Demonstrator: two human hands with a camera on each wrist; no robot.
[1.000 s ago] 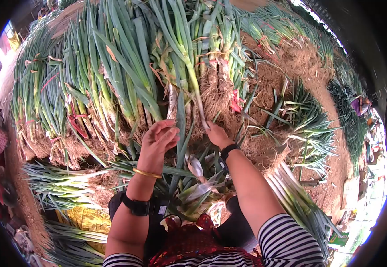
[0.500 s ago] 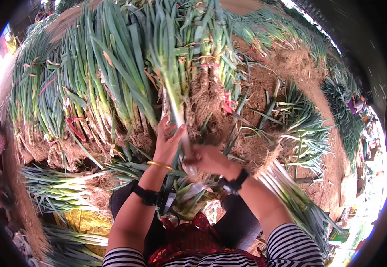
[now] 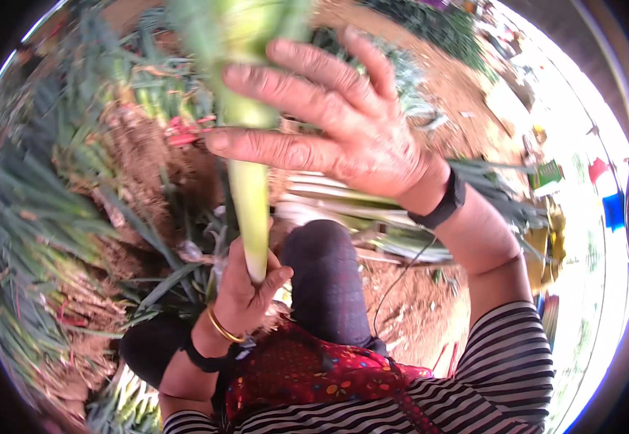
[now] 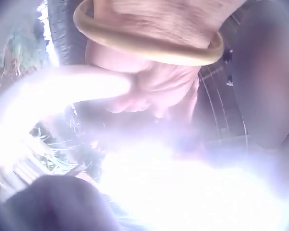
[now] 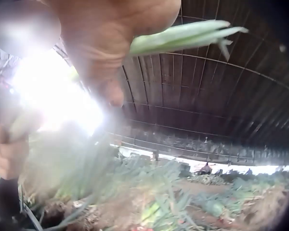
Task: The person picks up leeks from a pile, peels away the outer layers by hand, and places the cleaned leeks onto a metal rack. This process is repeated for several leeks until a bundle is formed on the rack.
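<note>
My left hand (image 3: 240, 286) grips the pale lower stalk of a long green onion (image 3: 249, 199), held upright above my lap. The right hand (image 3: 336, 108) is laid across the stalk higher up, its fingers spread and nearly straight, with the thumb hidden behind. Green leaves (image 5: 188, 36) stick out past this hand in the right wrist view. Glare washes out much of the left wrist view, where a bangle (image 4: 144, 43) circles the wrist above the curled left hand (image 4: 149, 82).
Bundles of green onions (image 3: 75, 152) with earthy roots lie on the left, some tied with red ribbon (image 3: 184, 130). A pile of white-stemmed onions (image 3: 321, 195) lies beyond my dark-trousered knee (image 3: 325, 267). Bare soil (image 3: 423, 304) and a thin cable (image 3: 387, 296) show on the right.
The right hand pulled an onion from the front of the heap. Now the left hand holds its base, the right hand is spread higher up, and the view has swung right.
</note>
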